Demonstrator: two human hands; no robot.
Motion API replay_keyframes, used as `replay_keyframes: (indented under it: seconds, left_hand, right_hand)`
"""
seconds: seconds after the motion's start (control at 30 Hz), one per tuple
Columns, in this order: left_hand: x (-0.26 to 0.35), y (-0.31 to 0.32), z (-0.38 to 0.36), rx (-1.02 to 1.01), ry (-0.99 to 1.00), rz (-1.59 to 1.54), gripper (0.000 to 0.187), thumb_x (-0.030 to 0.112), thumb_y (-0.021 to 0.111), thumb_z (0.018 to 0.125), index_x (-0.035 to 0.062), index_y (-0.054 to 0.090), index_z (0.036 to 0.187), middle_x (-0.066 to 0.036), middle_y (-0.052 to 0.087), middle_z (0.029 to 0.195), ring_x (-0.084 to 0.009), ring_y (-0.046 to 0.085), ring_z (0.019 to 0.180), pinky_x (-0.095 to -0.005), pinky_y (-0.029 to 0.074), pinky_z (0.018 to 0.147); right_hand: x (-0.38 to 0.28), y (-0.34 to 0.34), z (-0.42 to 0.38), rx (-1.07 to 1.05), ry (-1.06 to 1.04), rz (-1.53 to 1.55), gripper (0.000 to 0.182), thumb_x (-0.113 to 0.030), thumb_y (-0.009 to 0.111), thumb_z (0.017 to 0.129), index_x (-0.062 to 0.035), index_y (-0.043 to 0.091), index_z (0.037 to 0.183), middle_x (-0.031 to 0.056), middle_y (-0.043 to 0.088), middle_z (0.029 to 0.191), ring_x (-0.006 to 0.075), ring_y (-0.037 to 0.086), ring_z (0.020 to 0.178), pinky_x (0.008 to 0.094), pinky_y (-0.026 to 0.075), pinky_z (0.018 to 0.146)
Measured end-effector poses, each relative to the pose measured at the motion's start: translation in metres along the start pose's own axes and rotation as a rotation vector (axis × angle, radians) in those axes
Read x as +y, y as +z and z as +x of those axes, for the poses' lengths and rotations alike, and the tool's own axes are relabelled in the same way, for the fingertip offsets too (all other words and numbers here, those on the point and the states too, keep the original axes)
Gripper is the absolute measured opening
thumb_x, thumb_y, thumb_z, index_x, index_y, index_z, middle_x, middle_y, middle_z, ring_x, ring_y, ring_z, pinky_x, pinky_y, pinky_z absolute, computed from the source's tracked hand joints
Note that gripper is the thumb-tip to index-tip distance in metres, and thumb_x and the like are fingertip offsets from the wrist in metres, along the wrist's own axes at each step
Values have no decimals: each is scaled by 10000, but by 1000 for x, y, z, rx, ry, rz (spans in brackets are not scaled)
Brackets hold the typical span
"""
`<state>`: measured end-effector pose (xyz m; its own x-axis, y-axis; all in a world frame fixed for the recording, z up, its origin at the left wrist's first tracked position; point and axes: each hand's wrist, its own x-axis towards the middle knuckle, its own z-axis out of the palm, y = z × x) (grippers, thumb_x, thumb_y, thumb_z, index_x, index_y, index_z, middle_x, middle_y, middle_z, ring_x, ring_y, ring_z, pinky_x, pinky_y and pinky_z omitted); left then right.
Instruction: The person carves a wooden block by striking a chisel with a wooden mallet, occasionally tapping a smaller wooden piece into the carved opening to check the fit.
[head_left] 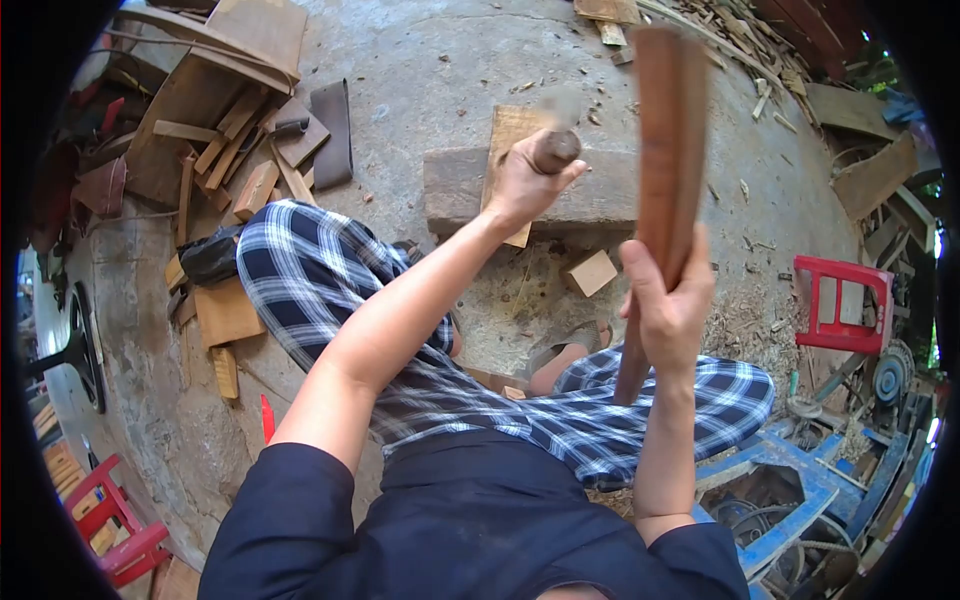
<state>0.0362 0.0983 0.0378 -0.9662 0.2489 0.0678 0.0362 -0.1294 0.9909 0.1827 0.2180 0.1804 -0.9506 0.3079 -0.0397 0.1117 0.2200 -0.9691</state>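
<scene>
My left hand [527, 182] is closed around a round-ended wooden tool handle [557, 150]. The handle points up towards me, so its lower end is hidden; a pale blur shows just beyond it. Below that hand, a light wooden board [510, 130] lies across a thick, weathered wood block [455, 190]. My right hand [670, 305] grips a long reddish-brown wooden club [668, 150]. The club is raised to the right of the left hand, its wide end away from me and smeared by motion. A small cut wood block [592, 273] sits on the floor between my feet.
Wood offcuts [225, 140] and a dark flat strip [332, 130] are heaped at left. Red plastic stools [845, 300] stand on both sides. A blue metal frame [790, 490] is at lower right. Wood chips litter the concrete floor [420, 60].
</scene>
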Motion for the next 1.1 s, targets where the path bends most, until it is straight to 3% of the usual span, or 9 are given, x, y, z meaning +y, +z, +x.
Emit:
replay_keyframes:
  seconds: [0.17,0.27,0.3,0.4,0.47,0.57,0.77,0.9,1.1]
  left_hand:
    - [-22,29,-6,96,210,56,168,25,768,844,61,606,869,37,573,793,-60,527,738,-249,467,681]
    - [-21,38,-13,140,181,110,201,-1,713,739,82,628,901,-98,622,884,-310,603,873,-378,492,794]
    - [-26,41,-12,167,231,78,191,13,717,735,82,624,888,-97,618,879,-302,602,873,-388,489,796]
    - [-18,39,-14,109,165,79,184,10,704,725,81,617,871,-101,618,873,-314,599,873,-396,486,792]
    - [-22,40,-16,150,265,142,186,-1,687,715,79,617,869,-105,618,864,-323,596,868,-397,482,779]
    - [-20,34,-16,119,238,230,190,-6,679,708,74,614,868,-109,615,854,-330,590,857,-397,477,771]
    - [-27,31,-5,96,229,86,184,-1,716,753,56,621,899,-96,635,868,-249,631,832,-348,499,759]
    - [-2,9,7,2,63,-29,168,-5,751,799,42,615,886,4,611,820,-83,546,742,-280,480,691]
    - [-8,-28,54,126,-125,-169,179,29,787,808,97,628,854,46,599,788,-56,542,707,-255,452,656]
  right_hand:
    - [-22,-6,2,132,-304,63,451,-212,787,881,0,494,1151,51,620,828,108,583,591,251,464,510]
    - [-10,-4,5,34,-161,-258,457,-245,783,871,-13,498,1142,144,676,806,198,672,676,328,514,605]
    - [-3,-3,8,-69,-26,-361,441,-279,769,881,-24,510,1130,156,692,800,194,694,731,338,527,653]
    - [21,-1,7,-74,-232,-472,446,-305,769,882,-22,516,1115,144,692,806,196,686,739,338,528,670]
    - [2,-4,-5,-75,-19,-300,462,-314,777,879,-21,516,1122,150,691,816,192,675,725,330,525,665]
    - [-8,0,-7,60,-176,-114,481,-326,783,875,-19,516,1130,145,687,811,181,658,711,323,519,660]
    - [22,1,12,-54,-107,-441,448,-313,765,888,-9,539,1127,211,717,866,316,738,822,380,548,711]
    - [27,-2,7,-75,32,-330,478,-356,778,879,0,555,1108,158,705,816,248,714,708,363,548,633]
    - [27,6,-1,-54,146,-72,470,-393,763,894,-8,562,1076,46,621,774,97,565,505,236,461,423]
